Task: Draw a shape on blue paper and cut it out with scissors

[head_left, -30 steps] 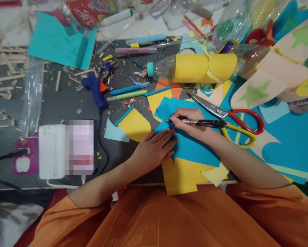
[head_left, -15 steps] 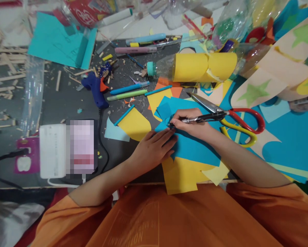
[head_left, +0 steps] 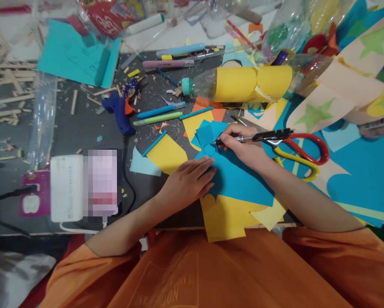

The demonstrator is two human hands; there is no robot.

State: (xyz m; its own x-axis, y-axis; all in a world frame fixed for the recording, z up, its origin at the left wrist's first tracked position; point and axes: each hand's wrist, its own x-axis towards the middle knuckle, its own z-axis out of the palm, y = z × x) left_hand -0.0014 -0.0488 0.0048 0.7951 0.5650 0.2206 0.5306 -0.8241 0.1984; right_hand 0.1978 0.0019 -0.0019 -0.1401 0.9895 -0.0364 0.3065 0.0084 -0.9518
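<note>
Yellow paper (head_left: 225,226): nearest us, one end poking past the table's (head_left: 85,122) near edge, the far end tucked under the blue sheet (head_left: 243,184).
Left hand (head_left: 188,182): palm down, fingers nearly straight and pinching nothing; tips rest on the sheet, we figure to stop it sliding.
Blue sheet: flat between our hands, angled, maybe so its far left corner sits handy.
Circle (head_left: 209,149): small outline in that corner, just beyond our left fingertips. Probably tucked there to save paper.
Right hand (head_left: 238,141): thumb and fingers pinching the pen (head_left: 264,135) low down, which should give us finer control.
Pen: tip just right of the circle, back end slanting right; can't tell if it's touching paper.
Scissors (head_left: 294,155): right of that hand, handles to the right, so easy to grab, we'd say.
Glue gun (head_left: 119,113): well left, nozzle facing far, maybe to spare our arms.
Bottle (head_left: 254,83): farthest, on its side, cap left, yellow wrap around it.
</note>
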